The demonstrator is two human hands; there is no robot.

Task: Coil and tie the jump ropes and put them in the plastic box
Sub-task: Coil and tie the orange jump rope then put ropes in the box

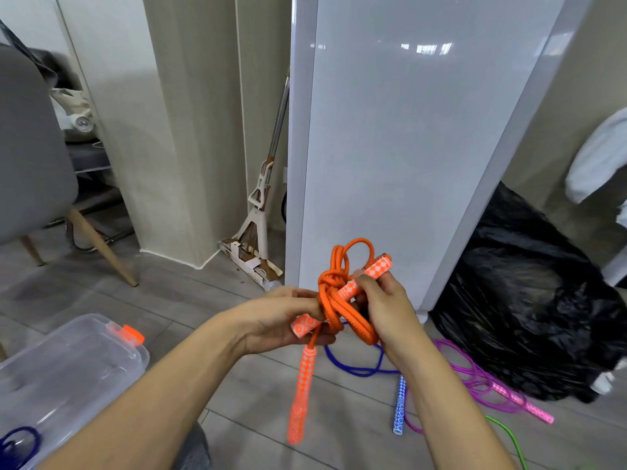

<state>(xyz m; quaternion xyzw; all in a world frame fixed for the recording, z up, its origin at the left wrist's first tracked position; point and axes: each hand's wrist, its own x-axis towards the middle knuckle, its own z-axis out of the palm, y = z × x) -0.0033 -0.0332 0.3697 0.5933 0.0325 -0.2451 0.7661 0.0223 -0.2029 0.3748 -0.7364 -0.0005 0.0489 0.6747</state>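
No text, label, brand or number is legible. Small marks on the mop and a round emblem on the bag are too blurred to read.

Floor: laid in grey planks.
Walls: finished in beige.
Cabinet: glossy white, ceiling lights reflected.
Chair: grey, wooden-legged, placed left.

A coiled jump rope sits between the left hand and right hand, one handle hanging below. A plastic box stands at lower left, apparently holding another rope. More ropes lie on the floor to the right, before a bag; a mop leans behind.
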